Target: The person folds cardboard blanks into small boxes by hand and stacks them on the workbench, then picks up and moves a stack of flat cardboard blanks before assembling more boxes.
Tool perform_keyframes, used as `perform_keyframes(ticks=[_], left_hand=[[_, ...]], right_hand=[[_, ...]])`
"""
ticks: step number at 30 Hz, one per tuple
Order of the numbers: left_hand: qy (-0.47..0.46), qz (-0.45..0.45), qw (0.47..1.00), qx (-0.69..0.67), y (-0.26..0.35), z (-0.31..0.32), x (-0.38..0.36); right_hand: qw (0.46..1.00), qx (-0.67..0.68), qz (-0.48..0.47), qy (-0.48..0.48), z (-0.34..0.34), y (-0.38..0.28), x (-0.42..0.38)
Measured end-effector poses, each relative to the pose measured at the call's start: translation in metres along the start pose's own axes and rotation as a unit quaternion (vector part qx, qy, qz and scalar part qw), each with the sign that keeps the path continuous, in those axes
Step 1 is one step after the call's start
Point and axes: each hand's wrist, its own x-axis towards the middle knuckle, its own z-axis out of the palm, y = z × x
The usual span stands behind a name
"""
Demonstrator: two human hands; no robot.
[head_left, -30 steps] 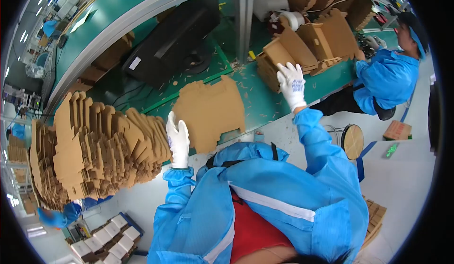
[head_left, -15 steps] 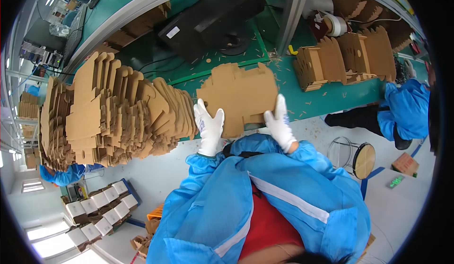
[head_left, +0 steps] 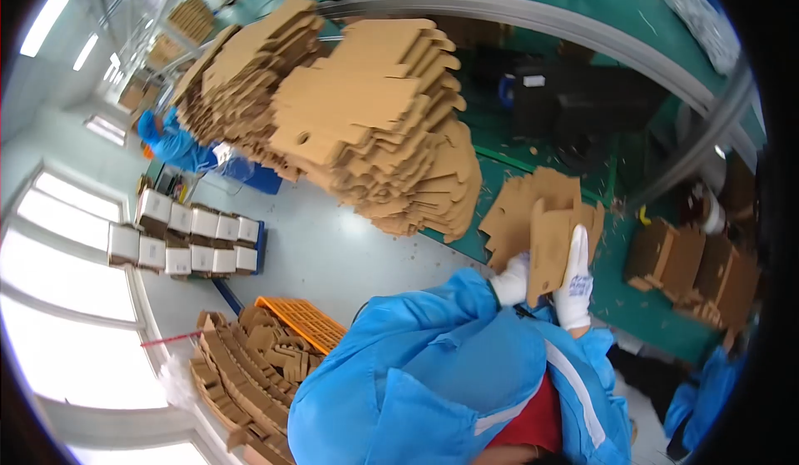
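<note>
A cardboard sheet (head_left: 520, 203) lies on the green table in front of me, with a panel (head_left: 547, 253) standing up from it at a fold. My left hand (head_left: 512, 280), in a white glove, is at the panel's left lower side; its fingers are mostly hidden. On the other side, my gloved right hand (head_left: 575, 286) rests against the panel, fingers stretched straight and nothing gripped. To the left rises a tall stack of flat cardboard pieces (head_left: 349, 90).
A black monitor (head_left: 583, 103) stands behind the sheet under a metal frame bar (head_left: 533, 11). Folded cardboard boxes (head_left: 666, 253) sit at right, near a person in blue (head_left: 707, 398). An orange crate (head_left: 301, 322), white boxes (head_left: 200, 240) and another person (head_left: 171, 144) are at left.
The view has swung left. The sheet lay flat between my spread hands; now one panel stands up, and my hands have come closer together on either side of it.
</note>
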Motion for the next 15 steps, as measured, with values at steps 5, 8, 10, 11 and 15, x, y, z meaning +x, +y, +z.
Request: perform_keyframes(ticks=[5, 8, 10, 11, 15], left_hand=[[0.009, -0.033, 0.988, 0.148, 0.122, -0.018, 0.011], [0.156, 0.046, 0.986, 0.022, 0.124, -0.017, 0.033], [0.126, 0.062, 0.990, 0.007, 0.137, -0.026, 0.028], [0.090, 0.072, 0.993, -0.004, 0.145, -0.032, 0.024], [0.033, 0.040, 0.998, 0.035, 0.155, -0.048, 0.020]], right_hand=[[0.952, 0.164, 0.238, -0.098, -0.034, 0.022, 0.006], [0.954, 0.213, 0.171, -0.127, -0.044, 0.005, -0.004], [0.958, 0.236, 0.066, -0.151, -0.053, -0.016, -0.005], [0.894, 0.343, 0.091, -0.273, -0.069, -0.015, 0.001], [0.931, 0.340, 0.009, -0.131, -0.070, -0.014, 0.026]])
